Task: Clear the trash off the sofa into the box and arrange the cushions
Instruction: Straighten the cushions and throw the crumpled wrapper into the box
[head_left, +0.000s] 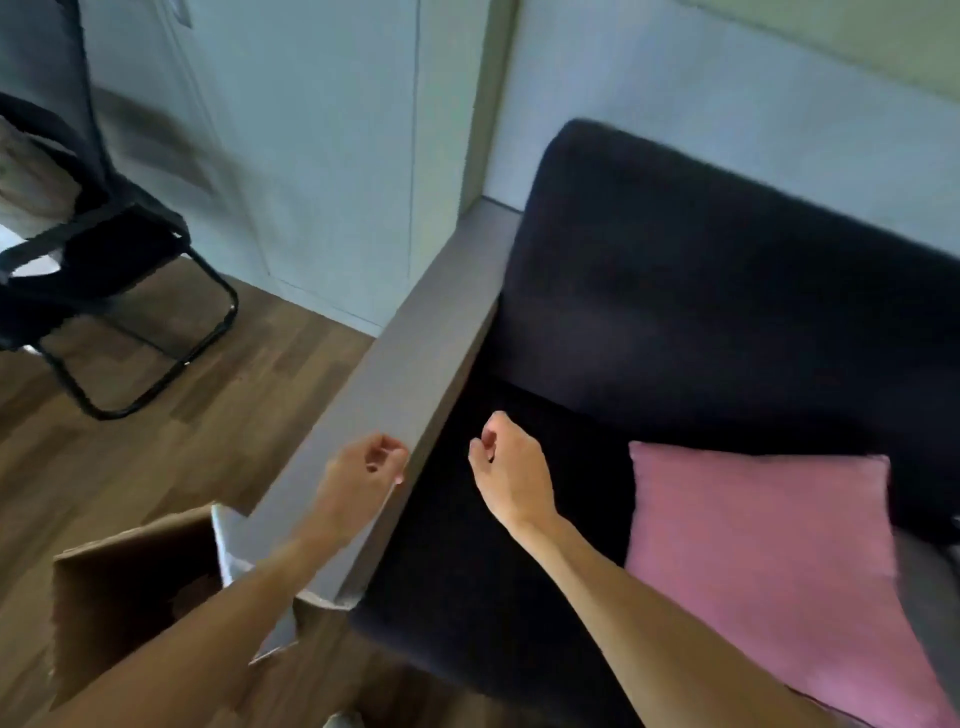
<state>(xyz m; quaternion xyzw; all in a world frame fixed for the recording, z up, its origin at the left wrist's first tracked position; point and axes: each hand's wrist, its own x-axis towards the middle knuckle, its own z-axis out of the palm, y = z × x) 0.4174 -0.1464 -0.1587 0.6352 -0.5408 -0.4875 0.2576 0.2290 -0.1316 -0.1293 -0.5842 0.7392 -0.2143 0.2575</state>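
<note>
Both hands, left (370, 462) and right (511, 467), hover loosely curled and empty beside the pink cushion (769, 571).

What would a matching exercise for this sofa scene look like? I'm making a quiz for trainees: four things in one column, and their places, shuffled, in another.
Things:
1. pink square cushion
2. brown cardboard box
3. black metal-framed chair
4. left hand

Places:
A. on the wooden floor, beside the sofa's grey armrest
B. over the grey armrest, fingers curled
C. lying on the dark sofa seat
D. on the floor at the far left, near the pale wall

Pairs: 1-C, 2-A, 3-D, 4-B
</note>
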